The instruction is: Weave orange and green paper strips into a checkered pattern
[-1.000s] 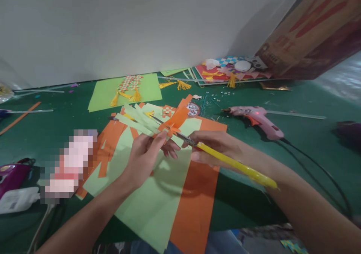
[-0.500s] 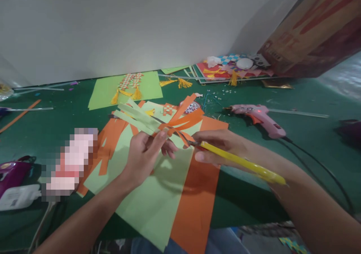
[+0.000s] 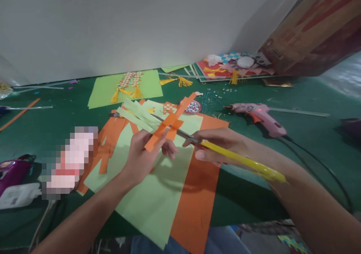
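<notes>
My left hand (image 3: 142,152) pinches a bundle of pale green paper strips (image 3: 138,113) and orange paper strips (image 3: 182,109) where they cross. One orange strip lies across the thumb, its end toward the lower left. My right hand (image 3: 217,143) is closed around a long tool with a yellow handle (image 3: 239,160) and a thin metal front (image 3: 184,134). That metal part reaches left to the crossed strips; whether it touches them I cannot tell. The handle lies back over my wrist. Below my hands are pale green sheets (image 3: 152,205) and orange paper (image 3: 194,205).
A pink glue gun (image 3: 262,116) with a cord lies at the right. Behind are woven tasselled pieces (image 3: 129,82) on green sheets and a small round container (image 3: 193,106). A power strip, its picture blurred (image 3: 72,163), and a white plug (image 3: 19,196) are at the left.
The orange strips that fanned out to the right no longer extend there. One orange strip now crosses my left thumb. The tool's metal front shows more clearly; my hands have barely moved.
</notes>
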Available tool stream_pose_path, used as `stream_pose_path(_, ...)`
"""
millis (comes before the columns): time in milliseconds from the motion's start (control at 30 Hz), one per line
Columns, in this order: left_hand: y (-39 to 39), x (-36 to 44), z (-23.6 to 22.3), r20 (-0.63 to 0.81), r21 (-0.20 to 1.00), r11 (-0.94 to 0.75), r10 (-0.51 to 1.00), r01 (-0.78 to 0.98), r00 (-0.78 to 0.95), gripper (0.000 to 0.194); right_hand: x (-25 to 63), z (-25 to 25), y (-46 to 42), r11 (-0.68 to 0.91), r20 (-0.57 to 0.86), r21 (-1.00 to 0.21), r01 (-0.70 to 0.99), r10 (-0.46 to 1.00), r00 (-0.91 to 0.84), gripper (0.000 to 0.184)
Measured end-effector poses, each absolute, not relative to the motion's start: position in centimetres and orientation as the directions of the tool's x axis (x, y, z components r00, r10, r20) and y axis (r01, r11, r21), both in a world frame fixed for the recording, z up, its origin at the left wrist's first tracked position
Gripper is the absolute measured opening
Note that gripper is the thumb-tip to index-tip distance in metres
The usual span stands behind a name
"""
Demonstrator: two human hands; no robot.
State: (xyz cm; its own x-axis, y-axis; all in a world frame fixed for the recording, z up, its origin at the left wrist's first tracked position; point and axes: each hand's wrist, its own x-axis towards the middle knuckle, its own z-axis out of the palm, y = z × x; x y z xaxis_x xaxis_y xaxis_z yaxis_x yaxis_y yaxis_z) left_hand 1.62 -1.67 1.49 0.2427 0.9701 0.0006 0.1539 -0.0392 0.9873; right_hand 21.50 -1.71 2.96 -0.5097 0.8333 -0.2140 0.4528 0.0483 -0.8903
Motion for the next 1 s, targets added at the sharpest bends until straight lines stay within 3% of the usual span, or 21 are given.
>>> stream_pose_path(333, -1.65, 1.58, 0.83, 0.052, 0.991, -0.078, 0.973, 0.109, 0.223, 0.04, 21.53, 3.01, -1.77, -0.108, -0.331, -0.905, 0.411, 0.785, -0.523, 0.032)
stream_pose_path(533, -1.67, 1.86, 1.2, 0.023, 0.993, -0.045, 0.979, 0.105, 0.201, 0.041, 21.49, 3.12, -1.83, -0.118, -0.331, -0.909, 0.399, 0.786, -0.522, 0.032)
stream_pose_path(1000, -1.71, 1.67, 1.1, -0.046, 0.997, 0.034, 0.976, 0.063, 0.213, 0.04, 21.23, 2.84, -1.74, 0.127, -0.183, -0.849, 0.513, 0.839, -0.512, 0.032)
